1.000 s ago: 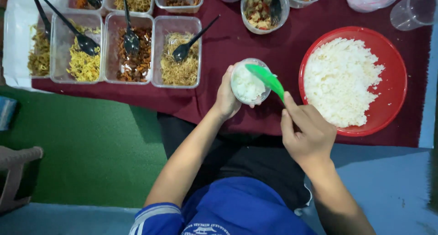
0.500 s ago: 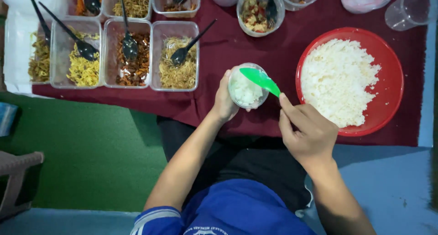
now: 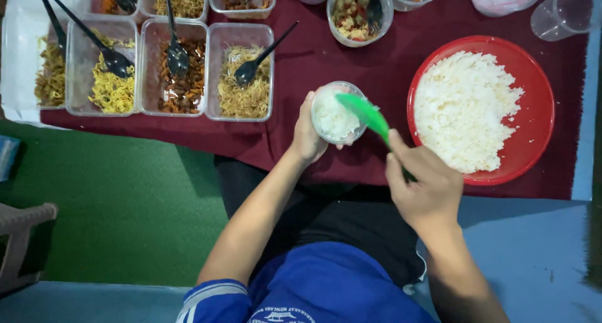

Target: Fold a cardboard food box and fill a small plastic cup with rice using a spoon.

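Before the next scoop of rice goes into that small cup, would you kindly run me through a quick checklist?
1. Left hand wrapped around the clear cup: ok.
2. Cup upright, mouth facing up: ok.
3. Right hand holding the green spoon, its bowl over the cup: ok.
4. Room left in the cup: cannot tell; rice shows near the rim.
5. Rice left in the red bowl: ok, plenty.
6. Maroon cloth free of spilled rice near the cup: ok, none visible.
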